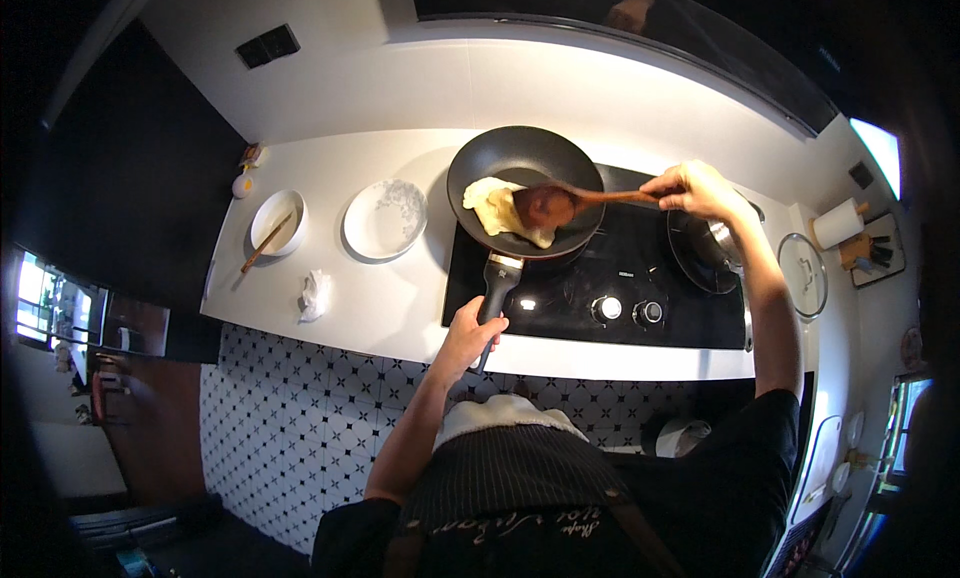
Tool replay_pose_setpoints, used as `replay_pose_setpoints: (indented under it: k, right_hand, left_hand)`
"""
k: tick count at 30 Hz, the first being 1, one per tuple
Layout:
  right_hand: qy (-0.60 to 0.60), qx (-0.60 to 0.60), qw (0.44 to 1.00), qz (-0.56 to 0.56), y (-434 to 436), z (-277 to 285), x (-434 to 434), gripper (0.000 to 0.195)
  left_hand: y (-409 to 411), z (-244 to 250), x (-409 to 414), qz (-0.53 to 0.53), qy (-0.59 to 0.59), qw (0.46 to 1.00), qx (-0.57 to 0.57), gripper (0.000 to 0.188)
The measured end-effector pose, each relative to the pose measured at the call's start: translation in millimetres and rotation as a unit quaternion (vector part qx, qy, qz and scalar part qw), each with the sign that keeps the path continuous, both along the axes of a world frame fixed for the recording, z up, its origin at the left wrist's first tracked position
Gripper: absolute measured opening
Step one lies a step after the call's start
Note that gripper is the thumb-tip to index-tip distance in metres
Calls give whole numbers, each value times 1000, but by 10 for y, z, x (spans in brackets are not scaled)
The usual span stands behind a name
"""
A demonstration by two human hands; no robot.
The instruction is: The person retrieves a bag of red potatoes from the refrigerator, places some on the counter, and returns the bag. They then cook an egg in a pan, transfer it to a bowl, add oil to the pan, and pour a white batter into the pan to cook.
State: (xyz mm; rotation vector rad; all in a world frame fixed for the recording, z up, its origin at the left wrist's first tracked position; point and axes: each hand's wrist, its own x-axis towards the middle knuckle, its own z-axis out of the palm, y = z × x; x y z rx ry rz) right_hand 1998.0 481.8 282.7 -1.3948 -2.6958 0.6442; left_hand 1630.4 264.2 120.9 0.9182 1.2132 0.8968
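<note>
My left hand (466, 339) grips the black handle of a dark frying pan (525, 152), which is tilted over the left part of the black cooktop (570, 300). With my right hand (697, 191) I hold the thin end of a wooden spatula or spoon (547, 206). Its broad brown head lies against a folded, pale yellow piece of egg (495, 206) in the pan. The egg is partly covered by that head, so its right side is hidden.
Left of the pan are a patterned white plate (385, 220), a white bowl (279, 223) with chopsticks resting in it, and a crumpled tissue (315, 296). A dark pan (694, 255) occupies the right burner. Beyond it stand a glass lid (802, 276), paper roll (838, 224) and knife block (862, 254).
</note>
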Motion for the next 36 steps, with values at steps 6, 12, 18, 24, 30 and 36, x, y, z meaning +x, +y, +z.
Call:
replay_pose_setpoints:
  k: [6, 12, 18, 24, 30, 36]
  right_hand:
    - [17, 126, 992, -23, -302, 70, -274, 38]
    - [-8, 167, 983, -78, -388, -161, -394, 35]
    - [-17, 44, 992, -120, -221, -247, -215, 32]
    - [81, -114, 976, -170, -158, -534, -29, 34]
    - [157, -234, 946, -162, -207, -529, 9, 33]
    - [133, -56, 979, -143, -318, -450, -169, 35]
  left_hand:
    - [7, -17, -19, 1, 6, 1000, 3, 12]
    - [-11, -17, -25, 7, 6, 1000, 4, 12]
    - [-5, -46, -18, 5, 18, 1000, 7, 11]
    - [1, -45, -13, 4, 22, 1000, 4, 11]
    - [5, -66, -25, 4, 16, 1000, 10, 13]
    - [-17, -20, -22, 11, 29, 1000, 3, 12]
